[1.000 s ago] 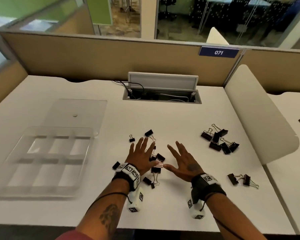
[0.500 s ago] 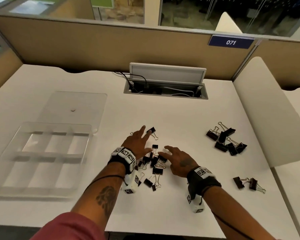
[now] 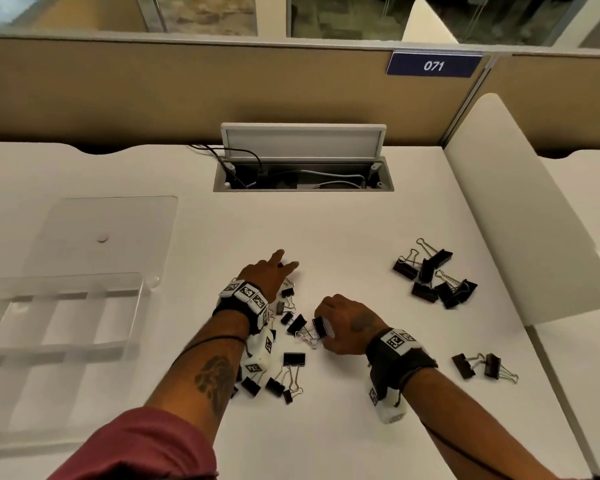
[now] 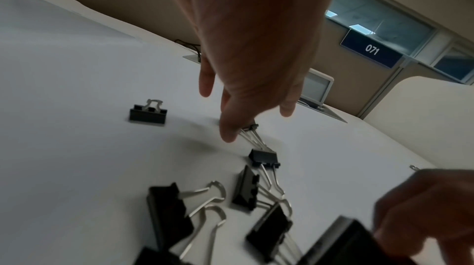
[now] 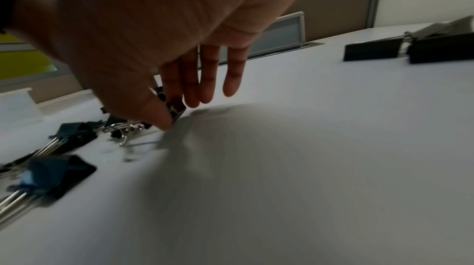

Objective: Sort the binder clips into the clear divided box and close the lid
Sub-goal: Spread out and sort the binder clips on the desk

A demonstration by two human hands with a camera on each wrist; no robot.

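Observation:
Several black binder clips (image 3: 293, 359) lie scattered mid-table around my hands. My left hand (image 3: 285, 265) reaches forward with straight fingers; in the left wrist view its thumb tip (image 4: 227, 132) touches the wire handles of a small clip (image 4: 252, 126), and another small clip (image 4: 148, 115) lies to the left. My right hand (image 3: 323, 328) pinches a medium binder clip (image 3: 320, 326) between thumb and fingers, low over the table; the right wrist view shows that clip (image 5: 175, 107) in the pinch. The clear divided box (image 3: 63, 296) lies at the left with its lid (image 3: 101, 233) open behind it.
A heap of large clips (image 3: 433, 276) sits at the right, two more clips (image 3: 478, 365) near the right edge. A cable hatch with a raised flap (image 3: 302, 143) is at the back. A white divider panel (image 3: 520, 220) bounds the right side.
Both hands lay flat over the clips before. The left hand has stretched farther forward; the right hand has curled and pinched a clip. The head view has moved closer.

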